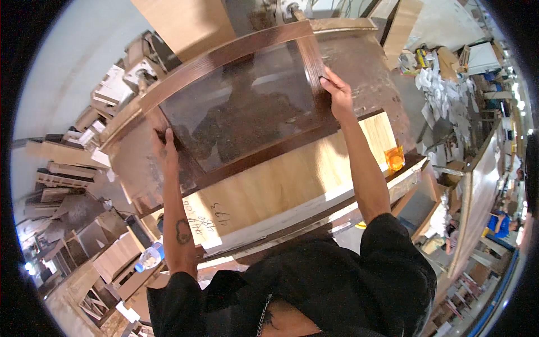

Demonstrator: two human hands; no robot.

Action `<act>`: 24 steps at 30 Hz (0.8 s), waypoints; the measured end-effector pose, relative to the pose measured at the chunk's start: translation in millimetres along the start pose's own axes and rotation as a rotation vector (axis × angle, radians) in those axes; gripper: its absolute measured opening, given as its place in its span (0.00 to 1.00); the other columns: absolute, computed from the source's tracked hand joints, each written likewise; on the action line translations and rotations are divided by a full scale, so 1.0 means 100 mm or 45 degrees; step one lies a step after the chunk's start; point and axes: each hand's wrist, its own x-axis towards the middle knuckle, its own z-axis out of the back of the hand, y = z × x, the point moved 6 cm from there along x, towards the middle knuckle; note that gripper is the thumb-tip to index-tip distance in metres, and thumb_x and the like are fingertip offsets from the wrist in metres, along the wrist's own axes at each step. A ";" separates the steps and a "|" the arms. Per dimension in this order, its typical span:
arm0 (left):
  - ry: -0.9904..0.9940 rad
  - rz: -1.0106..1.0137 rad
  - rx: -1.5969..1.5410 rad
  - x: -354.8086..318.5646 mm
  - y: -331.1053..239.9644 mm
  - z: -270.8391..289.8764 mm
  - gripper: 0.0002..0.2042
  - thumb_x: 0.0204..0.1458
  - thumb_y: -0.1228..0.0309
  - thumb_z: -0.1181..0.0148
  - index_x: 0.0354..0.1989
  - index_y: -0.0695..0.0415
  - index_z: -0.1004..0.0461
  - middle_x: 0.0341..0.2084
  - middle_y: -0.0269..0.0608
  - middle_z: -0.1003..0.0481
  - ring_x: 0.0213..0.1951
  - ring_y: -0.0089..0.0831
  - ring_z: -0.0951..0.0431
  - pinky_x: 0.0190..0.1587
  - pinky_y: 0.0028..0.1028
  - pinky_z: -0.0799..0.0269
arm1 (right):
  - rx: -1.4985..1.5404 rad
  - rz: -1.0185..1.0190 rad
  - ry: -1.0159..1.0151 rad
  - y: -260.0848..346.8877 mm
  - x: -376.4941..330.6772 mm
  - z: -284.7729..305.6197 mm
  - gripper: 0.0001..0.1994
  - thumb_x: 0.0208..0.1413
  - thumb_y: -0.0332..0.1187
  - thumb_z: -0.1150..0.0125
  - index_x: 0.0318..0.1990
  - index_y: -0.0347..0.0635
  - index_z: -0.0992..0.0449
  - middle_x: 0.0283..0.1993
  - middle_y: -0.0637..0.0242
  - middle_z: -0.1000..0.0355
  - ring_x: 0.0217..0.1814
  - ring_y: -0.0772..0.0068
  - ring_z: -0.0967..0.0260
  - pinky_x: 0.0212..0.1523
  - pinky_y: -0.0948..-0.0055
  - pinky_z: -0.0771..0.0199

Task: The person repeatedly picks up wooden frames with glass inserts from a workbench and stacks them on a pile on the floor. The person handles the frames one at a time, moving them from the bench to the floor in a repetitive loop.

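We are holding a dark brown wooden door frame with a glass pane (pixel 241 106), which is lying flat on the workbench (pixel 370 56), partly over a light wooden board (pixel 292 180). Our left hand (pixel 164 143) is gripping the frame's left rail, the fingers closed around its edge. Our right hand (pixel 338 92) is clamping the right rail, thumb on top. An orange translucent cup (pixel 395 158) is standing on the board's right end, well apart from both hands. A clear plastic bottle (pixel 149 257) is lying below the bench, near our left forearm.
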 end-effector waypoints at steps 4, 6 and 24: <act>-0.100 -0.061 -0.389 -0.29 -0.93 0.70 0.30 0.55 0.66 0.38 0.63 0.64 0.41 0.53 0.39 0.31 0.53 0.28 0.33 0.57 0.27 0.40 | 0.148 0.103 -0.066 1.21 -0.54 -0.02 0.24 0.54 0.19 0.43 0.60 0.38 0.33 0.60 0.61 0.33 0.62 0.73 0.38 0.63 0.74 0.42; -0.051 -0.248 -0.486 -0.48 -1.43 1.03 0.26 0.56 0.70 0.40 0.62 0.63 0.39 0.51 0.37 0.30 0.50 0.27 0.32 0.55 0.26 0.40 | 0.143 0.222 -0.018 1.91 -0.96 -0.04 0.24 0.53 0.18 0.44 0.60 0.39 0.33 0.60 0.61 0.33 0.61 0.73 0.36 0.63 0.73 0.41; 1.024 -0.099 -0.981 -1.70 -2.27 0.07 0.11 0.56 0.72 0.42 0.47 0.59 0.31 0.34 0.34 0.26 0.33 0.28 0.26 0.38 0.27 0.26 | -0.175 0.440 -0.896 3.63 -5.22 0.73 0.20 0.54 0.25 0.38 0.56 0.36 0.29 0.51 0.64 0.26 0.50 0.80 0.32 0.52 0.77 0.33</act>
